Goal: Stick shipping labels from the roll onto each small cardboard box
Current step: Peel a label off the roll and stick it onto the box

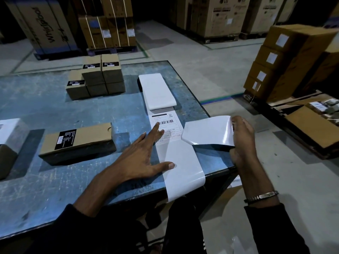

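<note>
- Early days by the look of it: a white shipping label [208,132] is half peeled from the glossy white backing strip [180,162], one corner seemingly not yet free, so nothing is being stuck on yet.
- The long brown cardboard box [77,142] just beside the strip shows only its black printed sticker, no white label visible on top; same for the stack of small brown boxes [95,77] further back on the scuffed blue tabletop [45,107].
- A white-topped box [9,140] sits at the left edge, but whether that is a stuck label cannot be told.
- The fan-folded white label supply [158,92] lies near the far right corner, with a printed barcode label [167,125] next in line.
- Left hand [145,153]: fingers straight and spread, strip pressed flat.
- Right hand [244,142]: fingers curled, the peeled label's edge pinched.
</note>
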Demonstrator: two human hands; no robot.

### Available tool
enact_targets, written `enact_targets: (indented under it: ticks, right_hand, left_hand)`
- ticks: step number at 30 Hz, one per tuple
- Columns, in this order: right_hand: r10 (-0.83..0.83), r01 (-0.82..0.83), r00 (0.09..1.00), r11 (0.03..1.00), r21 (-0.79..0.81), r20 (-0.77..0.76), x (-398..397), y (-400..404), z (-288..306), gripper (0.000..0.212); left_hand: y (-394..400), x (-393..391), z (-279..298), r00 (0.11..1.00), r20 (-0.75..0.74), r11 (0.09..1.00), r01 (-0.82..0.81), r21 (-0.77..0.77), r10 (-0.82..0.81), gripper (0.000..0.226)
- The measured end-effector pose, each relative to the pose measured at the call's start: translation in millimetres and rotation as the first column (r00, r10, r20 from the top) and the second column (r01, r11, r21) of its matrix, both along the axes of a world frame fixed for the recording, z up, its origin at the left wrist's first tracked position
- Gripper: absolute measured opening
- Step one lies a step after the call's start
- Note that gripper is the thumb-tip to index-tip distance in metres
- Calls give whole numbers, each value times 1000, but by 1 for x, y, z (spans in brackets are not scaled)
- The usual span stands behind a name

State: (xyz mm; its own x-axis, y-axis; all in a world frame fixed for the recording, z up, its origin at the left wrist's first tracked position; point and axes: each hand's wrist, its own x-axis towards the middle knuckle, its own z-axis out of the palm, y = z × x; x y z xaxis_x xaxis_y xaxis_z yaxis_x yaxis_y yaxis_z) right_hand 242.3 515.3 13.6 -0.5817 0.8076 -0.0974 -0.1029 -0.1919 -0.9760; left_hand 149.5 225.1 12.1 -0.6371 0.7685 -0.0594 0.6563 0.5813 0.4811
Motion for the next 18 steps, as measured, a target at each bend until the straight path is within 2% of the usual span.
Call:
enact_targets:
  ticks: [3, 7, 12, 15, 18]
  right_hand:
    - [52, -53, 999, 997, -56, -15, 4, 2, 5, 19]
    - [29, -34, 998, 993, -114, -48, 7, 1, 15, 21]
    - [45, -56, 988, 996, -70, -145, 5, -5, 39, 34]
    - [85, -71, 978, 994, 84, -189, 1, -24, 60, 15]
    - [127, -66, 977, 943, 326, -171, -5, -52, 82, 14]
  left_hand:
    - [1, 0, -1, 1000, -12, 1000, -22, 5, 22, 127]
    - [0, -1, -1, 999, -30, 999, -36, 22, 36, 126]
    - [-1, 3, 4, 999, 5, 991, -47, 125, 46, 115]
    - [0, 8, 9, 995, 97, 936, -70, 344, 38, 84]
    - [3, 15, 18, 963, 218, 763, -258, 592, 157, 34]
